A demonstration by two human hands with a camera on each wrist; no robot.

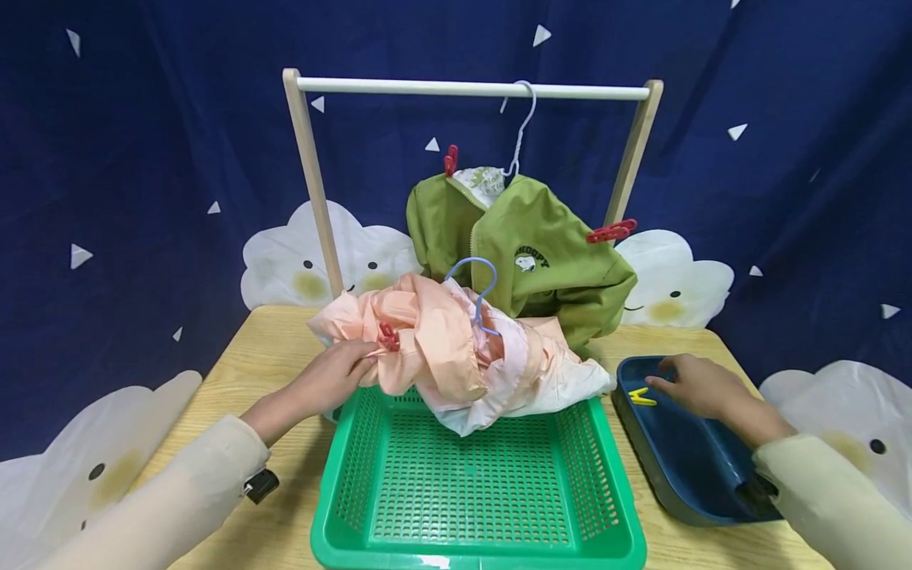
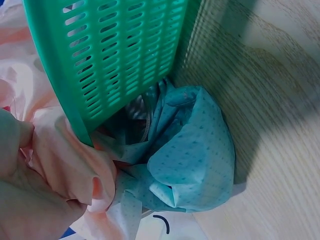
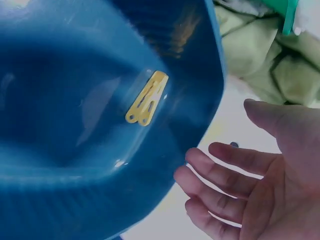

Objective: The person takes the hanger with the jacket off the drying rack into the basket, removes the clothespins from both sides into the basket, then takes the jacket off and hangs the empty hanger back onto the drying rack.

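Observation:
My left hand (image 1: 335, 376) pinches the left side of a peach-and-white jacket (image 1: 445, 340), just below a red clothespin (image 1: 388, 336) clipped on it. A lilac hanger (image 1: 479, 305) pokes out of that jacket's neck. The jacket is bunched above the back of a green basket (image 1: 634, 522). Over a dark blue tray (image 1: 684, 447), my right hand (image 1: 701, 384) holds nothing. In the right wrist view its fingers (image 3: 220, 175) are spread and slightly bent, apart from a yellow clothespin (image 3: 147, 98) lying in the tray.
Behind, a green jacket (image 1: 563, 261) hangs by a white hanger (image 1: 523, 131) from the rack's white rail (image 1: 427, 86), with red clothespins (image 1: 611, 231) on it. A teal patterned cloth (image 2: 192, 150) lies on the wooden table (image 2: 285, 100) beside the basket.

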